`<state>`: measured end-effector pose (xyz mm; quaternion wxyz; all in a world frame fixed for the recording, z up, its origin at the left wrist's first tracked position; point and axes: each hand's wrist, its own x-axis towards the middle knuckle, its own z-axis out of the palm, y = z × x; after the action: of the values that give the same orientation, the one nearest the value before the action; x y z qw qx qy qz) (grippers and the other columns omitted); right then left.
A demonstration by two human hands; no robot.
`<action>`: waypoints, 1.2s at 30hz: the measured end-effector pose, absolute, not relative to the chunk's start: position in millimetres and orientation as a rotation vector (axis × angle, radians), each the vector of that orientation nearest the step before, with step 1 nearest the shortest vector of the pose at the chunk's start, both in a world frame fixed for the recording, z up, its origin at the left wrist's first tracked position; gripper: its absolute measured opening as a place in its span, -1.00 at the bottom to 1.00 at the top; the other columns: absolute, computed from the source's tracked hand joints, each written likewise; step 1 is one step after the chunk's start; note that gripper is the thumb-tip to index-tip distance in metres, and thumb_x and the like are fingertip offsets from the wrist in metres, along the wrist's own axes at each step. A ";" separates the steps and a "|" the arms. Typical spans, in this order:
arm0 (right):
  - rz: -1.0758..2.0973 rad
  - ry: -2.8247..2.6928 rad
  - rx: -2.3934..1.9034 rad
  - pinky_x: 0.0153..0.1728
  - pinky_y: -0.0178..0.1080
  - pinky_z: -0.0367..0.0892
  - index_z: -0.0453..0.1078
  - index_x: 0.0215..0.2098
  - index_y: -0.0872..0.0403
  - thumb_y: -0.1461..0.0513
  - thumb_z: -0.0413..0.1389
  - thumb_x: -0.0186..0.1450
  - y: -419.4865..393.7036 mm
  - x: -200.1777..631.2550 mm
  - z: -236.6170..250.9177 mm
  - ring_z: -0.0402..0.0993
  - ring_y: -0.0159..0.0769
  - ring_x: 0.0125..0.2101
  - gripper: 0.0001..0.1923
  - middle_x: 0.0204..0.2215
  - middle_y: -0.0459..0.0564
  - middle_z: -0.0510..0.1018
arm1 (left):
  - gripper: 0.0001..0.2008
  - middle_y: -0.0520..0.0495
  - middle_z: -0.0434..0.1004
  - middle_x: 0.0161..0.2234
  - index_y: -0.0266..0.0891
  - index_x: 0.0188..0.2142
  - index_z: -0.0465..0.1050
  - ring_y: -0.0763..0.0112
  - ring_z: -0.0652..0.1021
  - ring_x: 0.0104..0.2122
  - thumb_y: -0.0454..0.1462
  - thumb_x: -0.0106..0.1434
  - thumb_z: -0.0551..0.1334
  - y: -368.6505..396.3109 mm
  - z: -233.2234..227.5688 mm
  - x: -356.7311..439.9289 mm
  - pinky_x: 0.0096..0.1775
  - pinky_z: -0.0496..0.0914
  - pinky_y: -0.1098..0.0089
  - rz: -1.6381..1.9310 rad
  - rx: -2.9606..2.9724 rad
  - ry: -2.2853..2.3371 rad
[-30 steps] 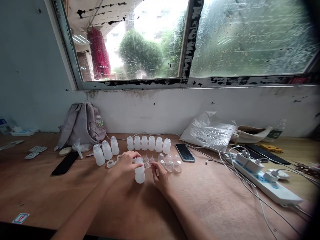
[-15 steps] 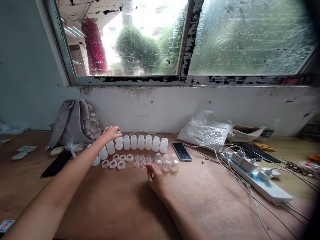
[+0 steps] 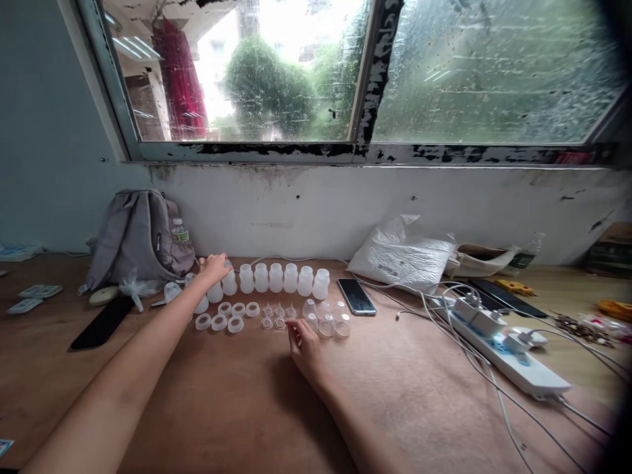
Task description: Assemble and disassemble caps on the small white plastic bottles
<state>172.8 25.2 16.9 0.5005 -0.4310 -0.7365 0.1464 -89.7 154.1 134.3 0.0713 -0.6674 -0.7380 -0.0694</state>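
Note:
At the back of the table, my left hand (image 3: 213,268) is closed around the top of a frosted baby bottle (image 3: 230,284), where a clear cap partly shows under the fingers. The bottle stands upright in a curved row of similar open bottles (image 3: 275,278); my forearm hides some at the left end. My right hand (image 3: 305,345) rests on the table with its fingers curled together. Its fingertips are beside the silicone teats (image 3: 279,313); whether they pinch anything is hidden. White collar rings (image 3: 218,322) lie to the left of the teats, and clear dome caps (image 3: 326,324) to the right.
A phone (image 3: 356,296) lies right of the caps. Farther right are a silvery bag (image 3: 402,253), a power strip (image 3: 523,368) and loose cables. A grey backpack (image 3: 133,237) and a black flat object (image 3: 103,324) are at the left. The wall (image 3: 276,217) borders the back.
The view has shifted slightly, so most things sit a little left and higher. My left hand stays at the bottle's top, and my right hand has barely moved.

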 end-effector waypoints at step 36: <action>0.142 -1.805 -1.482 -0.44 -0.28 0.26 0.31 -0.21 0.09 0.27 -0.07 0.21 56.2 175.5 -13.9 0.44 -0.23 -0.44 -0.79 -0.46 0.04 0.51 | -0.72 -0.14 0.43 -0.16 -0.13 -0.16 0.32 0.16 0.40 -0.17 -0.24 0.09 0.10 37.2 15.1 -29.5 -0.08 0.15 0.16 -0.801 -1.971 -2.003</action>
<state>175.5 56.2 -13.9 0.3904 -0.5833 -0.7101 0.0558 -29.5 37.2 15.1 0.1094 -0.6705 -0.6813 -0.2725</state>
